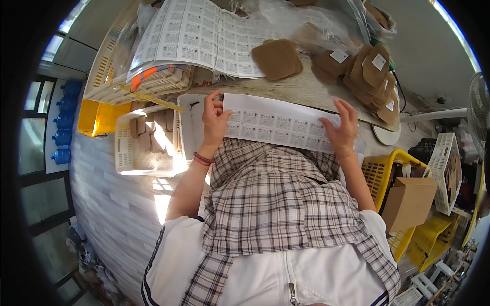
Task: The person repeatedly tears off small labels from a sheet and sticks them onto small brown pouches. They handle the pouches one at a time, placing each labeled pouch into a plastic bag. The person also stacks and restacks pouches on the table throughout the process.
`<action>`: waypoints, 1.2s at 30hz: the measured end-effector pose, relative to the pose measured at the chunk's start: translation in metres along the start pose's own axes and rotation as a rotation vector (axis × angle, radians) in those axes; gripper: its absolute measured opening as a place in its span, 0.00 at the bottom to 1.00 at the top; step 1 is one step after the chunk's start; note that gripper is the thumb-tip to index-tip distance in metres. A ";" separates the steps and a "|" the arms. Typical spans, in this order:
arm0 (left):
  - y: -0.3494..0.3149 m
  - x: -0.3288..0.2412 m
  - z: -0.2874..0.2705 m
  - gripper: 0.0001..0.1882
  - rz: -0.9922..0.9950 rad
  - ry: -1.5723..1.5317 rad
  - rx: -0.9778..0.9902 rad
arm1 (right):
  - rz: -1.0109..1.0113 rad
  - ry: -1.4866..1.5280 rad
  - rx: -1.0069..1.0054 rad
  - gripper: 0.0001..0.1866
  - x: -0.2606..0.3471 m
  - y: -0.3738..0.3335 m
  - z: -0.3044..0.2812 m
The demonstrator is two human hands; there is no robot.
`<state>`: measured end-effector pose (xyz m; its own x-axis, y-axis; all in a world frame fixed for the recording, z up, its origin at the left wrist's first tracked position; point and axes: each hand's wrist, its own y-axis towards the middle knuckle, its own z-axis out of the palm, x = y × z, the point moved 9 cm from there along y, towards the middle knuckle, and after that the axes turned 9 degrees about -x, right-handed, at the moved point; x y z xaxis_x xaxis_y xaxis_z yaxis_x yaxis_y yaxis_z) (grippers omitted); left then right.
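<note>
A long white strip of printed labels [275,127] stretches across my lap, just in front of the table edge. Its printed part shows rows of small label blocks, with a blank band along the far side. My left hand [216,120] has its left end pinched, with the thumb over the paper and the fingers curled. At the other end my right hand [341,127] holds the strip with the thumb on top; the other fingers point up and are partly hidden. Larger printed label sheets [194,35] lie on the table beyond my left hand.
Stacks of brown cardboard pieces [278,58] lie on the wooden table [301,94], some bearing white labels [378,61]. Left stand a cream basket [109,61] and a white crate [122,148] of brown pieces. A yellow basket [375,171] and a cardboard box [410,201] are at right.
</note>
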<state>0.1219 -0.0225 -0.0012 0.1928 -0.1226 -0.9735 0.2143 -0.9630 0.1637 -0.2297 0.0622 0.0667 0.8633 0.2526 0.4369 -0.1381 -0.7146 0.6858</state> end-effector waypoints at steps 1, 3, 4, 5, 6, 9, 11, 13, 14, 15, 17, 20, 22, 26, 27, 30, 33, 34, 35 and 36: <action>0.000 0.007 -0.002 0.24 -0.027 -0.053 -0.007 | 0.164 0.031 -0.023 0.33 -0.029 -0.011 -0.007; -0.001 0.020 -0.002 0.19 -0.042 -0.107 0.029 | 0.459 0.178 -0.021 0.30 -0.075 -0.039 -0.011; -0.001 0.025 0.000 0.16 -0.029 -0.109 0.068 | 0.587 0.297 0.004 0.29 -0.089 -0.052 -0.009; -0.002 0.029 0.002 0.13 -0.016 -0.111 0.107 | 0.713 0.417 0.028 0.27 -0.100 -0.065 -0.006; -0.002 0.033 0.003 0.11 -0.054 -0.094 0.128 | 0.800 0.511 0.051 0.27 -0.100 -0.069 -0.006; -0.005 0.034 0.007 0.09 -0.209 -0.113 0.212 | 0.993 0.759 0.081 0.25 -0.087 -0.066 -0.011; -0.010 0.029 0.012 0.09 -0.380 -0.212 0.310 | 1.051 0.868 0.042 0.22 -0.082 -0.066 -0.014; -0.013 0.025 0.014 0.10 -0.407 -0.188 0.387 | 1.058 0.847 0.123 0.20 -0.091 -0.076 -0.007; -0.015 0.024 0.017 0.10 -0.421 -0.176 0.426 | 1.062 0.836 0.164 0.18 -0.095 -0.082 -0.004; -0.016 0.023 0.017 0.10 -0.435 -0.175 0.428 | 1.060 0.845 0.179 0.17 -0.088 -0.080 -0.001; -0.019 0.022 0.017 0.10 -0.466 -0.173 0.431 | 1.017 0.839 0.264 0.18 -0.070 -0.074 -0.003; -0.018 0.021 0.014 0.13 -0.486 -0.141 0.418 | 0.921 0.819 0.324 0.19 -0.058 -0.067 -0.002; -0.014 0.008 0.011 0.15 -0.431 -0.160 0.385 | 0.873 0.779 0.335 0.20 -0.056 -0.063 -0.002; -0.009 -0.014 0.002 0.18 -0.417 -0.128 0.381 | 0.755 0.645 0.330 0.20 -0.053 -0.043 -0.010; -0.008 -0.017 -0.002 0.17 -0.424 -0.104 0.379 | 0.706 0.614 0.328 0.19 -0.050 -0.037 -0.011; -0.006 -0.021 -0.011 0.14 -0.437 -0.017 0.396 | 0.533 0.393 0.354 0.14 -0.035 -0.017 -0.014; -0.002 -0.015 -0.020 0.10 -0.450 0.116 0.446 | 0.484 0.291 0.327 0.10 -0.034 -0.007 -0.008; 0.001 -0.007 -0.023 0.10 -0.467 0.167 0.458 | 0.342 0.226 0.285 0.09 -0.023 0.005 -0.008; 0.005 0.002 -0.027 0.09 -0.485 0.218 0.469 | 0.199 0.161 0.241 0.09 -0.012 0.016 -0.005; 0.011 0.009 -0.029 0.09 -0.390 0.333 0.503 | 0.053 0.097 0.198 0.09 0.001 0.026 -0.003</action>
<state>0.1539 -0.0275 -0.0039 0.4910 0.2555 -0.8329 -0.1251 -0.9255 -0.3576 -0.2335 0.0456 0.0871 0.8055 0.2657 0.5297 -0.0759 -0.8402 0.5370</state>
